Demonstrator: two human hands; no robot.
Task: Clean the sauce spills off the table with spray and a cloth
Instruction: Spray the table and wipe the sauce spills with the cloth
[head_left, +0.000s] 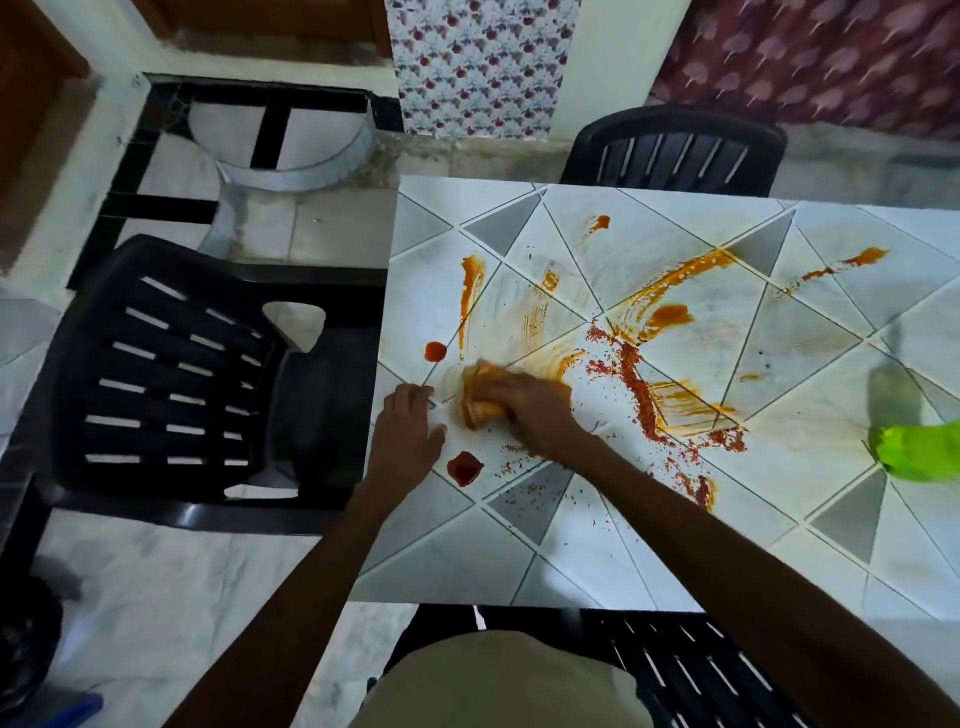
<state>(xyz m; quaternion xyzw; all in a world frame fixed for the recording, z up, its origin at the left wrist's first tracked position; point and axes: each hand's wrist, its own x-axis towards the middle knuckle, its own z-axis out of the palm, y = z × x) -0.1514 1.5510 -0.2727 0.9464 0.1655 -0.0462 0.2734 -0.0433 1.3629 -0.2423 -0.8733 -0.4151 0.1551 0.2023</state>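
Observation:
My right hand (524, 408) grips a bunched, sauce-stained cloth (480, 402) and presses it on the tiled table (571, 545) near the left edge. My left hand (408, 431) rests flat on the table edge just left of the cloth, fingers spread. Orange sauce smears (670, 291) streak the middle of the table. Two red sauce blobs lie close by, one (435, 352) above my left hand, one (465, 467) below the cloth. Red flakes (636, 387) trail to the right. A green spray bottle (914, 447) sits at the right edge, blurred.
A black plastic chair (171, 384) stands left of the table, a second chair (675, 150) at the far side, and a third chair (691, 670) under me. Marble floor lies to the left.

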